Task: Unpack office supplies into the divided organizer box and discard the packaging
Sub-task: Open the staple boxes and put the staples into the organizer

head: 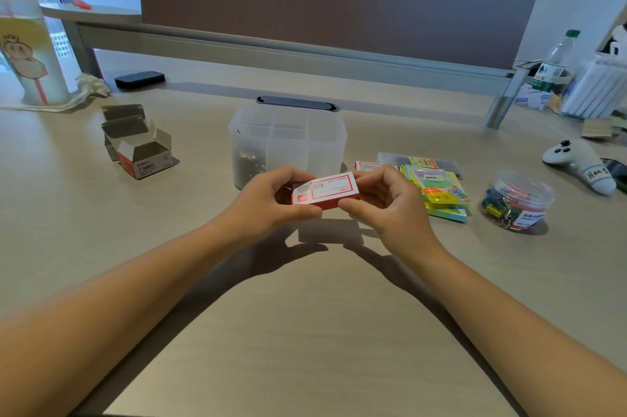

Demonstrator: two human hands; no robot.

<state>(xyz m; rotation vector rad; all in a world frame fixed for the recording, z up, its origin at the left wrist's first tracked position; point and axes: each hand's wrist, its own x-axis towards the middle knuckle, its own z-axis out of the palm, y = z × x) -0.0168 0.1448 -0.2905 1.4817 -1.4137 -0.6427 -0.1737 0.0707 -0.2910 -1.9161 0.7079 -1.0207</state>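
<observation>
From the head camera, you hold a small red-and-white box [325, 192] in the air above the desk [305, 331], just in front of the divided organizer box [288, 141]. Your left hand [271, 203] grips its left end, thumb along the near edge and fingers curled over the far side. Your right hand [386, 199] pinches its right end between thumb and fingers.

The translucent organizer stands upright, and its near-left compartment holds a heap of small metal pieces. Well to the left lie 2 opened, empty cartons [137, 141], one touching the other. To the right of the organizer lies another small red-and-white box [368, 166], then a stack of sticky-note packs [437, 191], and further right a clear round tub of binder clips [517, 201].
</observation>
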